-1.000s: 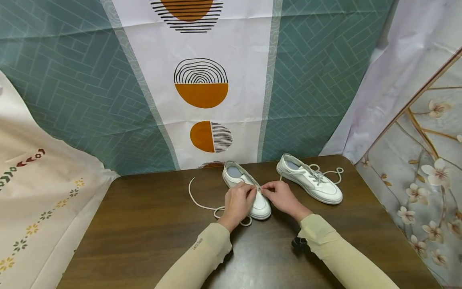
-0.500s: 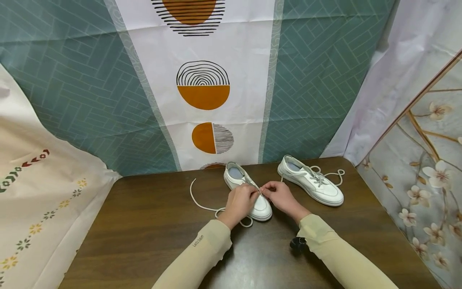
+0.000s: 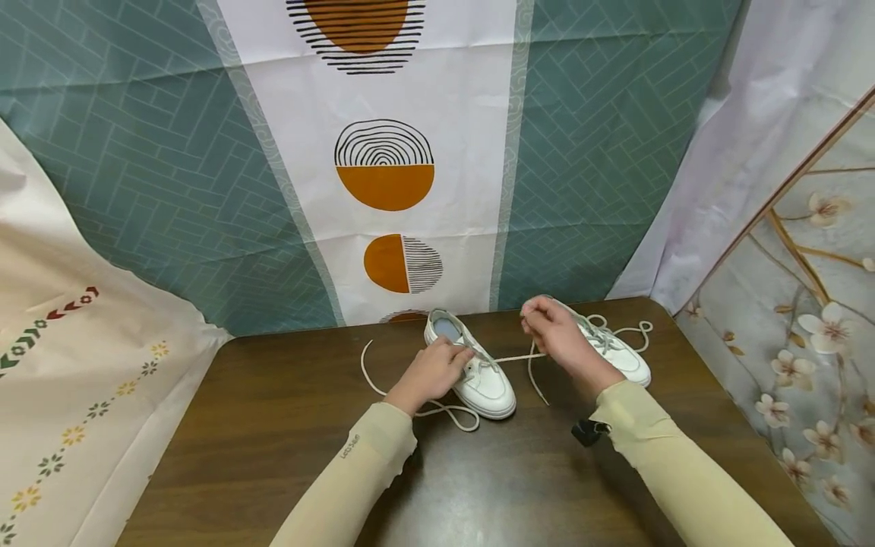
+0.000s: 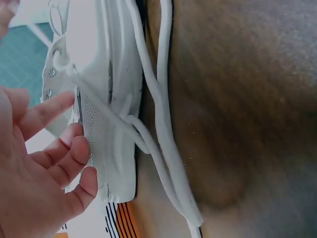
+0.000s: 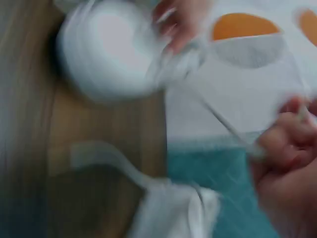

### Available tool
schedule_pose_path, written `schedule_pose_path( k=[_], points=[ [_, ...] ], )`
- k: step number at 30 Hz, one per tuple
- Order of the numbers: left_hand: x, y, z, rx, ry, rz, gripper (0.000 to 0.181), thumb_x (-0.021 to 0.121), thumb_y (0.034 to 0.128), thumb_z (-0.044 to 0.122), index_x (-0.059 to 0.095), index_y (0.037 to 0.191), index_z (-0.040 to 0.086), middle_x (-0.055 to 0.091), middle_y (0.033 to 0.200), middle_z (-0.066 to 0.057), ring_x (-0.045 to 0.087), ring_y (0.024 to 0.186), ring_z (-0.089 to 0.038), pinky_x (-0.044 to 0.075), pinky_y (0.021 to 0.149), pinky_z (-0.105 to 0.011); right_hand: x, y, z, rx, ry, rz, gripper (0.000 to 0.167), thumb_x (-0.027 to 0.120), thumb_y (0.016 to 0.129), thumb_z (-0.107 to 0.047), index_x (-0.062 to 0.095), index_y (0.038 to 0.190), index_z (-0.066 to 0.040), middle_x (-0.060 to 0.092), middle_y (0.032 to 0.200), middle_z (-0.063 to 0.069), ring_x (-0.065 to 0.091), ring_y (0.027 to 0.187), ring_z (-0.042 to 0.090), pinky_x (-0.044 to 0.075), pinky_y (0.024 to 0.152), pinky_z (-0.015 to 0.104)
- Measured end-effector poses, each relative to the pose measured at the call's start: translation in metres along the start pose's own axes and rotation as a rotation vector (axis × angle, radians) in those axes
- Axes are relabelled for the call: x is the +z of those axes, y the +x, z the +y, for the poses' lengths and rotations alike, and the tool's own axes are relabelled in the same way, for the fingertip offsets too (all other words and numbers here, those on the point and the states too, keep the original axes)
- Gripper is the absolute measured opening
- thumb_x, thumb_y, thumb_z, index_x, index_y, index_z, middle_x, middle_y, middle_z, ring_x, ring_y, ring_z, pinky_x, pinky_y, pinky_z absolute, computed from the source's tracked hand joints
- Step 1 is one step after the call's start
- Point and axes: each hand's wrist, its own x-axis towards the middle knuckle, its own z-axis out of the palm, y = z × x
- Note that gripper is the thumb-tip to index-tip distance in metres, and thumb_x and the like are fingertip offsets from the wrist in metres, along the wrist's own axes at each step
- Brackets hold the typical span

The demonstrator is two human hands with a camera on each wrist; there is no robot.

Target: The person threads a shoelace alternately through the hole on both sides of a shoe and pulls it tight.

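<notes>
A white lace-up shoe (image 3: 491, 392) stands on the table with its toe toward me. My left hand (image 3: 432, 371) rests its fingers on the lacing area; in the left wrist view the index fingertip (image 4: 64, 101) touches the edge by the eyelets. My right hand (image 3: 557, 334), raised to the right, pinches a white shoelace (image 3: 516, 358) that runs taut from the shoe. Part of this lace hangs below the hand. Another lace length (image 4: 166, 134) lies loose along the shoe's left side. The right wrist view is blurred.
A second white shoe (image 3: 625, 366), with lace loops (image 3: 642, 327) beside it, stands behind my right hand, partly hidden. Both shoes are near the back of the brown wooden table (image 3: 273, 425). A patterned cloth (image 3: 574, 152) hangs right behind the table.
My right hand has moved right and up from the eyelets, drawing the lace out straight. My left hand has shifted slightly left and back along the shoe, its fingers now more spread.
</notes>
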Motion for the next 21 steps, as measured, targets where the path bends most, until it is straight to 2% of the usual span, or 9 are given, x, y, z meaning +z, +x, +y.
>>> schedule_pose_path(
  k=[2, 4, 6, 7, 10, 13, 17, 19, 21],
  points=[
    [-0.002, 0.001, -0.004, -0.009, 0.039, 0.003, 0.036, 0.036, 0.0996, 0.039, 0.064, 0.116, 0.023, 0.059, 0.099, -0.001, 0.053, 0.089, -0.016, 0.042, 0.074, -0.038, 0.001, -0.002, 0.002, -0.016, -0.425, -0.082, 0.032, 0.051, 0.094, -0.042, 0.059, 0.108, -0.014, 0.062, 0.091, 0.001, 0.054, 0.071, 0.008, 0.044, 0.063, 0.027],
    [-0.004, 0.001, -0.008, -0.013, 0.068, 0.015, 0.033, 0.040, 0.0993, 0.034, 0.061, 0.122, 0.025, 0.060, 0.104, -0.003, 0.056, 0.088, -0.017, 0.045, 0.076, -0.038, 0.004, -0.005, 0.008, -0.033, -0.736, -0.182, 0.037, 0.059, 0.088, -0.048, 0.066, 0.109, -0.017, 0.068, 0.097, -0.002, 0.060, 0.086, 0.010, 0.047, 0.075, 0.030],
    [-0.005, 0.003, -0.013, -0.010, 0.066, 0.023, 0.031, 0.043, 0.0987, 0.028, 0.060, 0.125, 0.024, 0.062, 0.109, -0.005, 0.057, 0.090, -0.018, 0.047, 0.079, -0.037, 0.006, -0.008, 0.016, -0.019, -0.872, -0.280, 0.034, 0.061, 0.086, -0.047, 0.070, 0.103, -0.018, 0.069, 0.089, -0.004, 0.061, 0.077, 0.012, 0.048, 0.069, 0.031],
    [-0.006, 0.003, -0.015, -0.005, 0.051, 0.022, 0.031, 0.045, 0.0983, 0.026, 0.060, 0.125, 0.022, 0.062, 0.110, -0.005, 0.057, 0.091, -0.018, 0.047, 0.080, -0.036, 0.006, -0.009, 0.020, -0.017, -0.887, -0.301, 0.030, 0.061, 0.087, -0.043, 0.072, 0.097, -0.017, 0.069, 0.083, -0.003, 0.060, 0.071, 0.012, 0.047, 0.065, 0.031],
    [-0.007, 0.006, -0.021, -0.004, -0.001, 0.009, 0.031, 0.049, 0.0970, 0.023, 0.059, 0.126, 0.018, 0.063, 0.117, -0.005, 0.058, 0.098, -0.018, 0.047, 0.084, -0.034, 0.003, -0.008, 0.026, 0.035, -0.809, -0.236, 0.023, 0.059, 0.091, -0.034, 0.071, 0.079, -0.018, 0.062, 0.068, -0.004, 0.051, 0.058, 0.010, 0.041, 0.056, 0.028],
    [-0.008, 0.007, -0.027, -0.025, -0.033, -0.002, 0.031, 0.053, 0.0957, 0.022, 0.059, 0.126, 0.017, 0.063, 0.119, -0.002, 0.057, 0.098, -0.015, 0.046, 0.083, -0.032, 0.000, -0.004, 0.028, 0.070, -0.578, -0.085, 0.025, 0.054, 0.094, -0.029, 0.068, 0.079, -0.015, 0.063, 0.073, 0.003, 0.053, 0.060, 0.013, 0.046, 0.056, 0.029],
    [-0.007, 0.009, -0.033, -0.043, -0.057, 0.015, 0.026, 0.056, 0.0940, 0.022, 0.063, 0.119, 0.018, 0.066, 0.110, 0.001, 0.056, 0.087, -0.012, 0.045, 0.077, -0.028, -0.004, 0.001, 0.029, 0.069, -0.184, 0.043, 0.030, 0.048, 0.098, -0.027, 0.062, 0.095, 0.000, 0.064, 0.096, 0.021, 0.067, 0.083, 0.026, 0.055, 0.075, 0.040],
    [-0.007, 0.010, -0.034, -0.036, -0.067, 0.036, 0.020, 0.058, 0.0931, 0.023, 0.066, 0.111, 0.017, 0.067, 0.100, 0.002, 0.056, 0.081, -0.011, 0.045, 0.073, -0.027, -0.006, 0.001, 0.030, 0.051, -0.010, 0.066, 0.034, 0.043, 0.100, -0.026, 0.055, 0.103, 0.006, 0.060, 0.111, 0.026, 0.064, 0.102, 0.029, 0.052, 0.088, 0.041],
    [-0.007, 0.010, -0.035, -0.030, -0.073, 0.053, 0.015, 0.058, 0.0926, 0.025, 0.067, 0.103, 0.017, 0.065, 0.089, 0.003, 0.054, 0.076, -0.012, 0.044, 0.070, -0.027, -0.008, 0.000, 0.029, 0.038, 0.133, 0.067, 0.036, 0.040, 0.101, -0.026, 0.049, 0.105, 0.009, 0.058, 0.119, 0.025, 0.060, 0.113, 0.029, 0.047, 0.096, 0.039]
  ],
)
